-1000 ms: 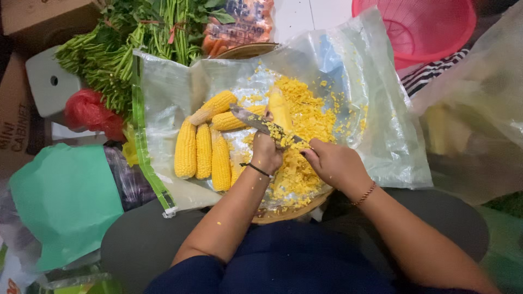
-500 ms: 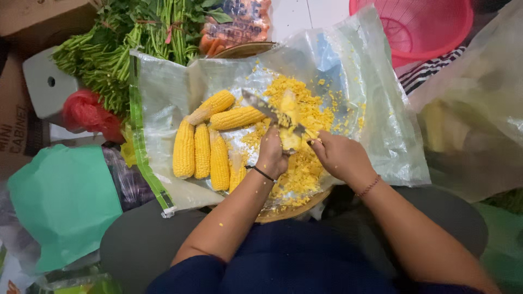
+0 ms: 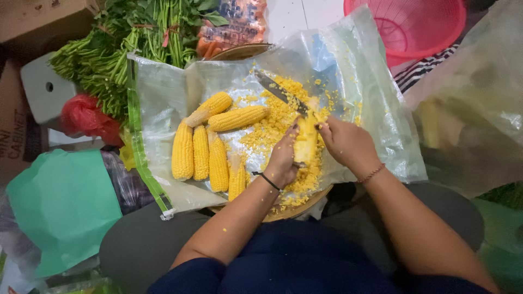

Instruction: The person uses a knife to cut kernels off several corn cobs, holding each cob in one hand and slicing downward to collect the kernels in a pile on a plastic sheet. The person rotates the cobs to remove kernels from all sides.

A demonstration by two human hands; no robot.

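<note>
Two hands strip a corn cob over a heap of loose kernels.

The left hand (image 3: 283,160) closes its fingers around the lower part of the corn cob (image 3: 306,142), holding it upright; the right hand (image 3: 346,142) is clenched on the handle of a knife (image 3: 279,91), blade angled up-left from the cob's top. Loose kernels (image 3: 267,133) lie beneath on a clear plastic sheet (image 3: 163,98), with whole cobs (image 3: 210,155) in a row left of them. Beyond lie green vegetables (image 3: 120,38) and a pink basket (image 3: 422,24).
</note>
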